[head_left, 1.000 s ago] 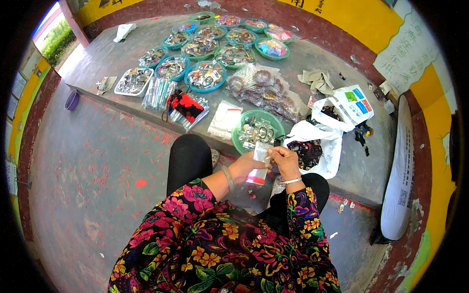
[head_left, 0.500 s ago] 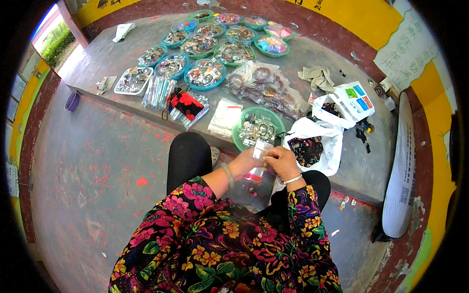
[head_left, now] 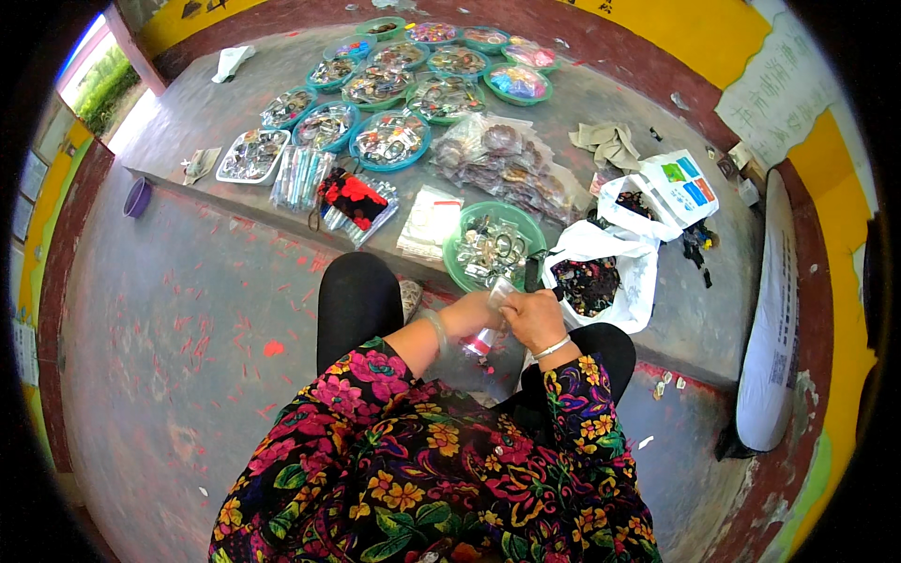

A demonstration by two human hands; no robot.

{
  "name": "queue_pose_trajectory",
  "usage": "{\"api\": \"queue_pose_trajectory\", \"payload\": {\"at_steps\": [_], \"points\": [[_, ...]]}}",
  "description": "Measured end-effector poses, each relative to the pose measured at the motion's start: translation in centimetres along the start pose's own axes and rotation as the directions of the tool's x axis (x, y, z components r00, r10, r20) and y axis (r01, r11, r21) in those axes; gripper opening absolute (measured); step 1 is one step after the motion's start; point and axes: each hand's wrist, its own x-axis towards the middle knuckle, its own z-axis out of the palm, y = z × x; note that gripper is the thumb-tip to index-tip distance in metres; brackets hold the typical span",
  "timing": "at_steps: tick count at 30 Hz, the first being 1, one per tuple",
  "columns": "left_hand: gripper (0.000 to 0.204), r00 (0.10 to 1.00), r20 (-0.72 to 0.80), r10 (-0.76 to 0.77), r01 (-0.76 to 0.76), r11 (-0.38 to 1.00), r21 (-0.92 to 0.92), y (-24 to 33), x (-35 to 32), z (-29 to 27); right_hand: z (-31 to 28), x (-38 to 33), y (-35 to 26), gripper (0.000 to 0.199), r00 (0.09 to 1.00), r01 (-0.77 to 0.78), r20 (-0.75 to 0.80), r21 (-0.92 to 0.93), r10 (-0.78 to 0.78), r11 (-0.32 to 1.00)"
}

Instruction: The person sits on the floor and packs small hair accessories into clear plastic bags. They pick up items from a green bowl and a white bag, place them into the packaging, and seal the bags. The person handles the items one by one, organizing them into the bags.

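Note:
My left hand [head_left: 472, 315] and my right hand [head_left: 534, 320] meet above my knees, both closed on a small clear plastic bag [head_left: 481, 342] with a red strip near its lower end. The bag tilts between them, its upper end sticking out past the fingers. What is inside it, I cannot make out. Just beyond my hands stands a green basket [head_left: 450, 266] holding metal ring-like pieces [head_left: 496, 246]. Right of the basket, an open white bag [head_left: 640, 287] contains a heap of dark small pieces [head_left: 587, 284]. A stack of clear bags [head_left: 429, 221] with a red strip lies left of the basket.
Several filled round baskets [head_left: 390, 141] and a white tray [head_left: 251, 178] spread over the raised grey platform [head_left: 216, 108]. Clear packets [head_left: 507, 164], a red-and-black pouch [head_left: 355, 200] and a second white bag [head_left: 678, 192] lie nearer. A purple bowl [head_left: 137, 198] sits on the floor at left.
The clear bag has tipped over and slid lower between my hands. My right hand has turned and shifted slightly down and left; my left stays close to it.

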Motion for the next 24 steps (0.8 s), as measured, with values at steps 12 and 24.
{"api": "queue_pose_trajectory", "payload": {"at_steps": [12,24], "points": [[0.029,0.978,-0.026,-0.205,0.172,0.877,-0.448,2.9,-1.9,-0.4,-0.8,0.3,-1.2,0.017,0.978,0.196,-0.065,-0.053,-0.200,0.979],[0.033,0.960,-0.016,-0.278,0.205,0.742,-0.638,2.7,-1.6,-0.6,-1.4,0.3,-1.7,0.013,0.947,0.293,-0.088,-0.157,-0.309,0.943]]}}
